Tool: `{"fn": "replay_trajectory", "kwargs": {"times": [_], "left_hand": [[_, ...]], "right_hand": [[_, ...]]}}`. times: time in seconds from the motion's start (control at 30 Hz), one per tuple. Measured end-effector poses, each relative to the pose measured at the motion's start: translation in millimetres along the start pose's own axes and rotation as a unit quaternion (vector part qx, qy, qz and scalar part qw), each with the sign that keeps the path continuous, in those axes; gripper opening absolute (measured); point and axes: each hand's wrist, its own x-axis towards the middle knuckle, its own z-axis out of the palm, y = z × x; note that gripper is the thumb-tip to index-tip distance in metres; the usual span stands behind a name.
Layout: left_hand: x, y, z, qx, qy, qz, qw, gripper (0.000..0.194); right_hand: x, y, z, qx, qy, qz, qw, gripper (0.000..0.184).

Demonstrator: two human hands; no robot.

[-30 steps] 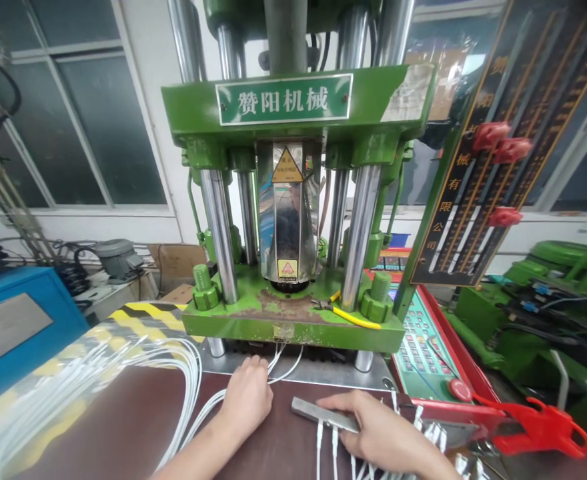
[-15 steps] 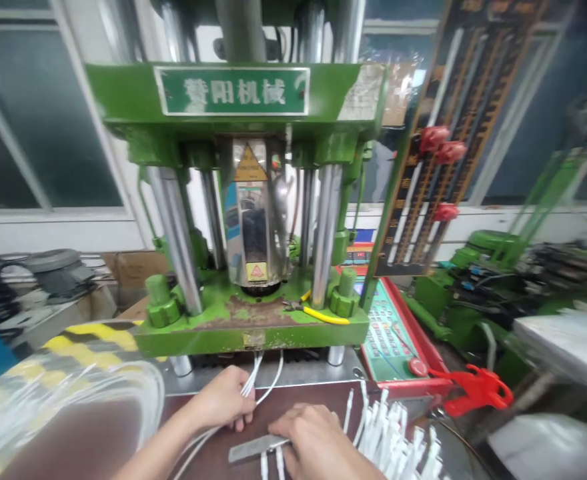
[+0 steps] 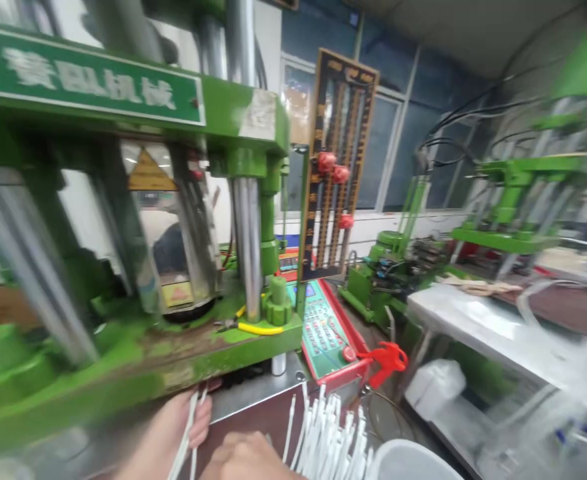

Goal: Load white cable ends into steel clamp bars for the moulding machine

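My left hand is at the bottom edge, under the front lip of the green press, with its fingers closed on a few white cables that run up under the machine. My right hand lies just to the right, curled into a loose fist at the frame's bottom; what it holds is hidden. Beside it a bundle of white cable ends stands upward. The whole view is smeared by motion.
Yellow-handled pliers lie on the press base. A green keypad panel with a red handle sits to the right. A white bucket rim is at bottom right. A steel table and another green machine stand farther right.
The view has swung sharply to the right. My left hand still grips the white cables; my right hand has dropped lower, and the metal strip it held is out of sight.
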Motion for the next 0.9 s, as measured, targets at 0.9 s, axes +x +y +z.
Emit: {"fn": "replay_trajectory", "kwargs": {"times": [0.9], "left_hand": [[-8.8,-7.9,-18.3,-0.01,0.023,0.053,0.998,0.02]], "right_hand": [[-7.2,-5.6,-21.1,0.149,0.012,0.068,0.986,0.026]]}}
